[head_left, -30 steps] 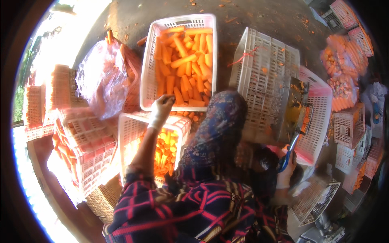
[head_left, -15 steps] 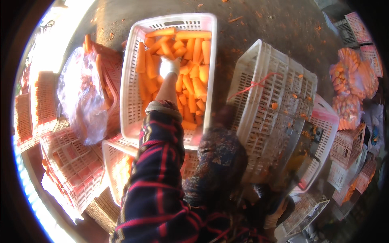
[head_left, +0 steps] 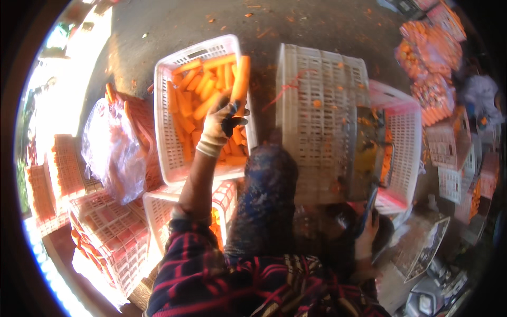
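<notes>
- The left hand (head_left: pixel 219 124), in a pale cloth glove with dark fingertips, is gripping one thick, smooth, orange carrot (head_left: pixel 241 79); the carrot is standing nearly upright beyond the fingers.
- Beneath the left hand, a deep white plastic crate with slotted walls (head_left: pixel 163 132) is holding a heap of similar smooth orange carrots (head_left: pixel 182 113). One carrot is being held up above the heap while many are lying there ungripped, so I am judging that much is remaining.
- The held carrot is looking peeled already; whether anything is still needing doing to it, I cannot tell.
- Between the left hand and the body, a second white slotted plastic crate (head_left: pixel 158 211) is holding more orange pieces, partly hidden by the forearm; whether these are counting as finished or waiting is not showing.
- Right of the left hand, a worn white slotted plastic crate (head_left: pixel 317 142) is bearing small orange scraps (head_left: pixel 317 103), and a brownish metal plate (head_left: pixel 364 153) is sitting at its far side.
- Farther right and nearer the body, the bare right hand (head_left: pixel 365 240) is holding a long dark-blue tool (head_left: pixel 366 214), blurred. It is resting well apart from the carrot, so no tool is touching it.
</notes>
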`<state>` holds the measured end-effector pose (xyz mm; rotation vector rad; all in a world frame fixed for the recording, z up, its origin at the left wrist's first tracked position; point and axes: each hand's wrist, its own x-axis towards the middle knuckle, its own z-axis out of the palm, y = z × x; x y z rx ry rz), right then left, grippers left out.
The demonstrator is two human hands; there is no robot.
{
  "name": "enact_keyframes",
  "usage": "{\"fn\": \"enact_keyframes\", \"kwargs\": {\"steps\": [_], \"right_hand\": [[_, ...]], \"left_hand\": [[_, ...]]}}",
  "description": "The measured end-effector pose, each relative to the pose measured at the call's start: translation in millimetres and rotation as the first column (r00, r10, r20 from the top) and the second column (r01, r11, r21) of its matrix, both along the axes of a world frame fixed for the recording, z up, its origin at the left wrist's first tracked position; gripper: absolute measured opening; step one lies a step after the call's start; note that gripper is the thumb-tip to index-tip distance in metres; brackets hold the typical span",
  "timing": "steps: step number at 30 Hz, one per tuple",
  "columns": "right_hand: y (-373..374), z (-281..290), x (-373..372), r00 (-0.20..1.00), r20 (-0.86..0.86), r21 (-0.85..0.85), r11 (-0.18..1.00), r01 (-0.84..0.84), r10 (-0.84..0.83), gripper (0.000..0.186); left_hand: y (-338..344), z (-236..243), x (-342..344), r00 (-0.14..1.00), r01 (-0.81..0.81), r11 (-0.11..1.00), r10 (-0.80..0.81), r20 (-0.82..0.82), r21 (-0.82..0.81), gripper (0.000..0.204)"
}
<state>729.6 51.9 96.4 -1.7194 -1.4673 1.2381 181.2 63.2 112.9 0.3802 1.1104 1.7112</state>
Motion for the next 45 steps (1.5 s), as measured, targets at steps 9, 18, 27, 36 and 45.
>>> {"fn": "enact_keyframes", "kwargs": {"steps": [9, 18, 27, 36, 45], "right_hand": [[25.4, 76.6, -32.6, 0.939, -0.325, -0.182, 0.982, 0.057, -0.115, 0.024], [32.8, 171.4, -49.0, 0.981, -0.190, -0.235, 0.972, -0.012, -0.034, 0.032], [25.0, 72.1, -30.6, 0.979, 0.080, -0.042, 0.982, -0.186, 0.189, 0.036], [15.9, 46.5, -34.6, 1.000, -0.029, 0.113, 0.994, -0.002, 0.005, 0.044], [28.1, 156.5, -41.6, 0.946, 0.158, -0.004, 0.958, -0.287, 0.284, 0.032]], "left_hand": [[44.6, 72.0, 222.4, 0.867, 0.249, 0.949, -0.307, -0.393, -0.191, 0.028], [49.9, 6.7, 260.8, 0.617, 0.059, 0.982, -0.177, -0.767, -0.180, 0.026], [46.7, 13.8, 260.1, 0.494, 0.049, 0.987, -0.157, -0.855, -0.153, 0.027], [55.5, 7.7, 273.5, 0.483, 0.068, 0.991, -0.133, -0.865, -0.114, 0.026], [54.8, 16.4, 274.6, 0.477, 0.060, 0.988, -0.155, -0.865, -0.144, 0.027]]}}
